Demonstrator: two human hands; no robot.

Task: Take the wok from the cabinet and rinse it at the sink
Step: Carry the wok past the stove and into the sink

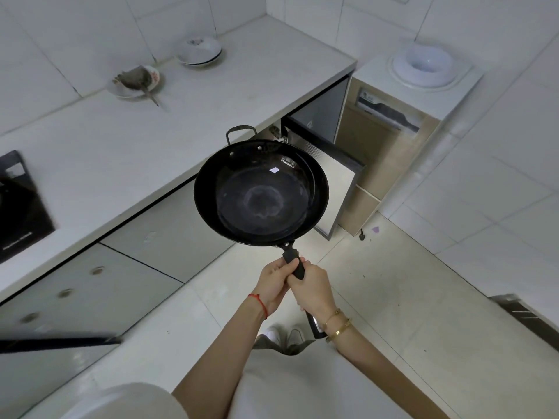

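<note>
Far left on the desk: black cooktop, partly cut off by the frame edge. Next along, near the wall, a plate with food scraps, then stacked white bowls. Below the desk edge, grey cabinet fronts. Centre: black wok held level in the air over the floor, out in front of the desk, loop handle toward the desk, long handle toward the person. Both hands wrapped round that handle, touching each other: left hand nearer the pan, red string on the wrist; right hand just behind, gold bracelets on the wrist. Behind the wok, cabinet door standing open. Right: white round unit on a low tan cabinet. No sink visible.
</note>
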